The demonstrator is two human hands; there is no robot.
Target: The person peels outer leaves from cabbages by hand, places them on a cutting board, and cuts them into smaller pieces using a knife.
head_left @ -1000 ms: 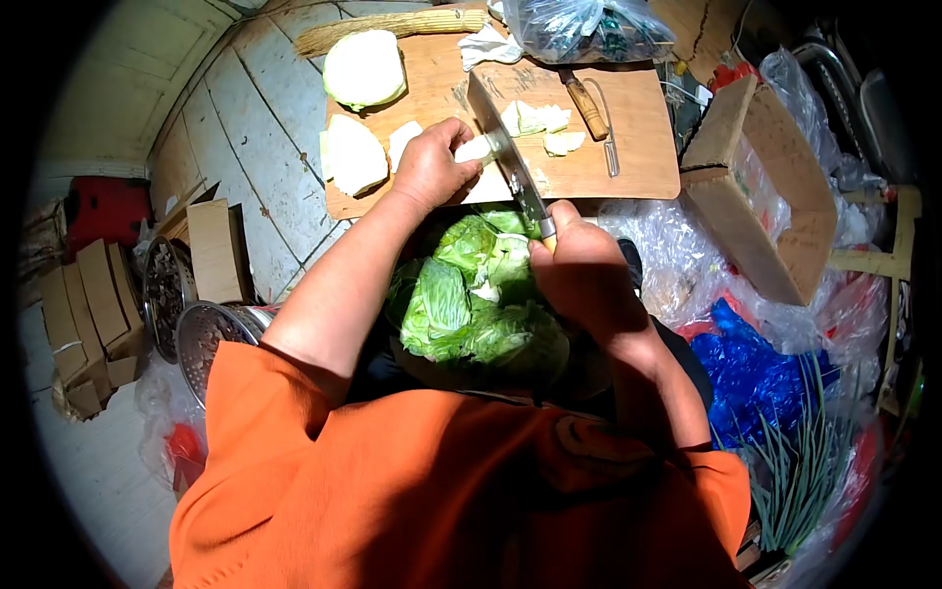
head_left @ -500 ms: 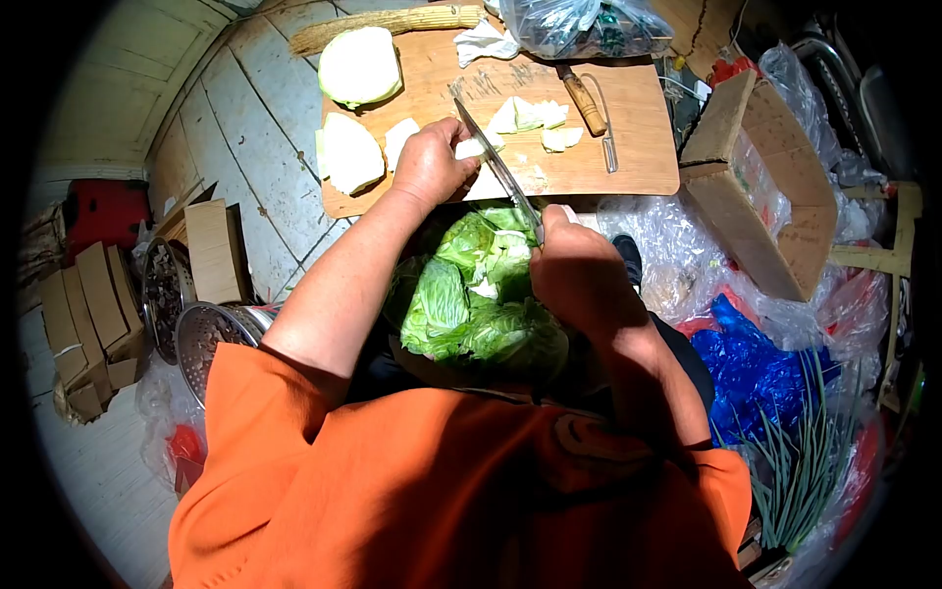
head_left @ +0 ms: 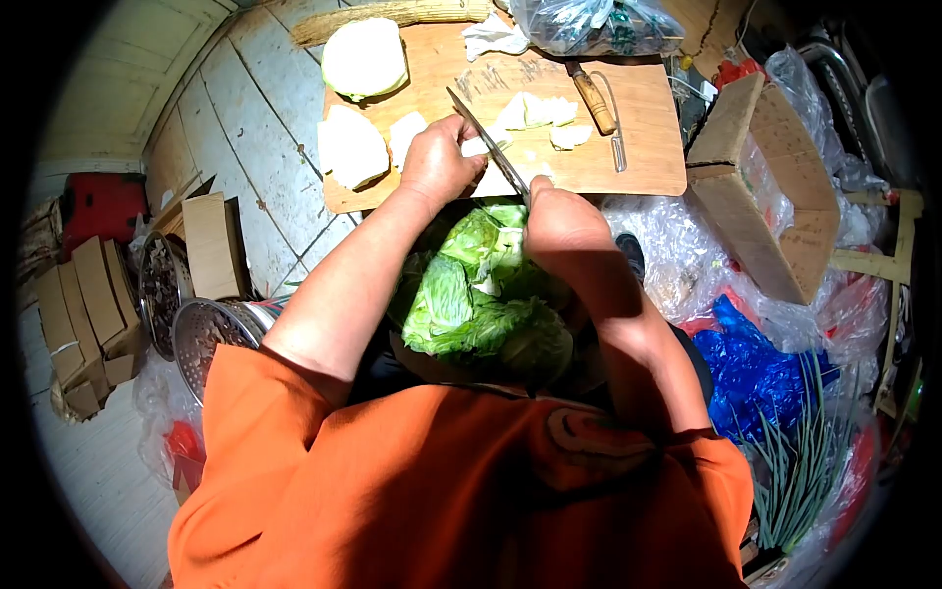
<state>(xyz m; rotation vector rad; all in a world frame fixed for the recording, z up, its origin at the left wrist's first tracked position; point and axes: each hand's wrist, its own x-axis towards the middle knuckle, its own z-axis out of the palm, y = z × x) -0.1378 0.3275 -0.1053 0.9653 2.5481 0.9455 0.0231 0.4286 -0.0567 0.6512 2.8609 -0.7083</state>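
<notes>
My right hand (head_left: 564, 224) is wrapped round the handle of a long knife (head_left: 491, 147), whose blade slants up and left over the wooden board (head_left: 653, 147). Just left of the blade, my left hand (head_left: 444, 162) is closed on a pale piece of cabbage (head_left: 475, 146), partly hidden by the fingers. Cut cabbage pieces (head_left: 535, 111) lie right of the blade. Larger cabbage chunks (head_left: 353, 147) and a cabbage half (head_left: 364, 59) rest on the board's left side. Below my hands, green cabbage leaves (head_left: 471, 294) fill a container between my legs.
A wooden-handled tool (head_left: 593, 101) and a clear plastic bag (head_left: 597, 25) lie on the board's far right. An open cardboard box (head_left: 810, 211), a blue bag (head_left: 751, 368) and green onions (head_left: 797, 471) are to the right. Metal colanders (head_left: 211, 339) stand at left.
My right hand and the knife handle have shifted slightly up and left, the blade moving along the cabbage piece. My left hand keeps its hold. The view has shifted a little.
</notes>
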